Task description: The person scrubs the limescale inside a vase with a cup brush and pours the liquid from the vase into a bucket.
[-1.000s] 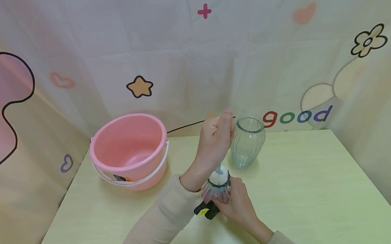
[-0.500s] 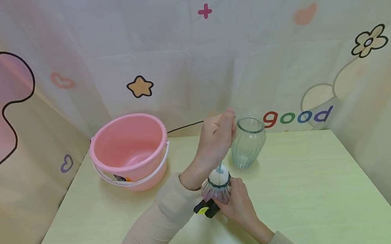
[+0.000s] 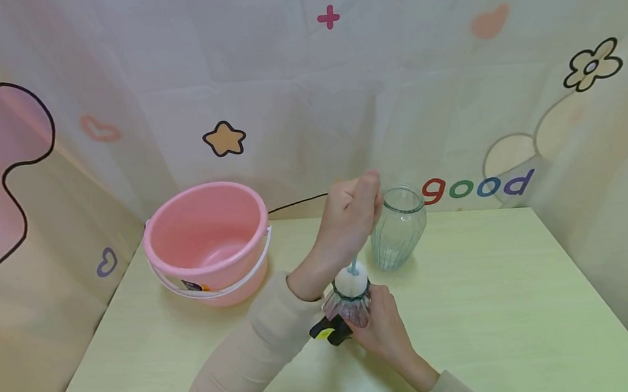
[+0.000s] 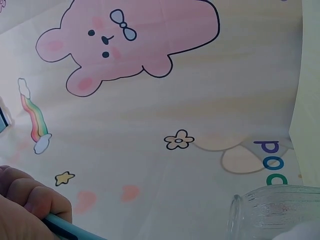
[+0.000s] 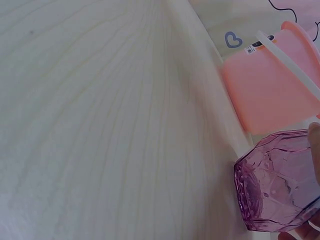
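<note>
In the head view my left hand (image 3: 349,211) grips the light-blue handle of a sponge bottle brush (image 3: 352,279). The brush's white sponge head shows at the mouth of a purple glass vase (image 3: 352,311), its lower part hidden inside. My right hand (image 3: 384,320) holds this vase around its side, low over the table. Seen from the right wrist, the vase (image 5: 277,185) has a faceted purple base, with my fingers at the frame's right edge. In the left wrist view, curled fingers of my left hand (image 4: 32,205) wrap the blue handle (image 4: 67,227).
A pink bucket (image 3: 206,231) with a white handle stands at the back left of the pale table (image 3: 506,304). Just behind my hands is a clear ribbed glass vase (image 3: 399,232). A printed curtain (image 3: 282,98) hangs behind the table.
My left hand has risen slightly and moved a little right with the brush, and more of the white sponge shows above the vase's mouth. My right hand stays almost still.
</note>
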`<action>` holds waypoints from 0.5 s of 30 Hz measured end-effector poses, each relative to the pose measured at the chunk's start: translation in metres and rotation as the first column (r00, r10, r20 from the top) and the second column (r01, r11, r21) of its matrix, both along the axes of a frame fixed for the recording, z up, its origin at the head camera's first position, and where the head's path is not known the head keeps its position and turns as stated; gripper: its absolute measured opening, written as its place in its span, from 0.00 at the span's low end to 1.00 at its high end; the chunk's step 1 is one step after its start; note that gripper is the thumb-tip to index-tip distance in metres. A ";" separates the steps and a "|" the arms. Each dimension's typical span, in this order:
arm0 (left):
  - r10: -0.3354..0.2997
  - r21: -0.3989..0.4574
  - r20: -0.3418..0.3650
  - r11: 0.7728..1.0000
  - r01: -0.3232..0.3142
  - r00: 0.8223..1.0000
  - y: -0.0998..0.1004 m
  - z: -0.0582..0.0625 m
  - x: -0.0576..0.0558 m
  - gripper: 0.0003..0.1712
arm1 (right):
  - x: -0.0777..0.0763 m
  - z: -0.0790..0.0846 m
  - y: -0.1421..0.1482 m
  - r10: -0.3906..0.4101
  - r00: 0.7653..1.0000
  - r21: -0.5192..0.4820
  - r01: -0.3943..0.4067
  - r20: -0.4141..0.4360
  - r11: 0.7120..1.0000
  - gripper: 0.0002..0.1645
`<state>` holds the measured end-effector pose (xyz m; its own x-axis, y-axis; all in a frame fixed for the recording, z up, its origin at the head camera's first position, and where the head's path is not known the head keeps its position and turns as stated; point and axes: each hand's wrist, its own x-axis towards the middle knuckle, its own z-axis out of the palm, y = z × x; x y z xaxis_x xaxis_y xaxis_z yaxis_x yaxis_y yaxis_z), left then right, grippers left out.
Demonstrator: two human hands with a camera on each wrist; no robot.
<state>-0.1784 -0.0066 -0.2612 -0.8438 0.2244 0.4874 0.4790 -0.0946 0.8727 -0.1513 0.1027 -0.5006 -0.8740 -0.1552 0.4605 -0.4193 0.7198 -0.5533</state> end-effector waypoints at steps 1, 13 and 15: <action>0.001 0.002 -0.001 1.000 -0.001 1.000 0.000 0.000 0.000 0.28 | 0.000 0.000 0.000 0.001 1.000 -0.001 -0.001 0.001 1.000 0.39; -0.016 0.029 -0.030 0.999 0.016 0.999 0.000 0.001 -0.001 0.28 | 0.001 0.004 0.000 -0.017 0.998 0.011 0.017 0.058 1.000 0.38; -0.016 0.035 -0.031 0.999 0.017 0.999 0.001 0.001 -0.001 0.28 | 0.001 0.004 0.000 -0.019 0.998 0.012 0.018 0.060 1.000 0.39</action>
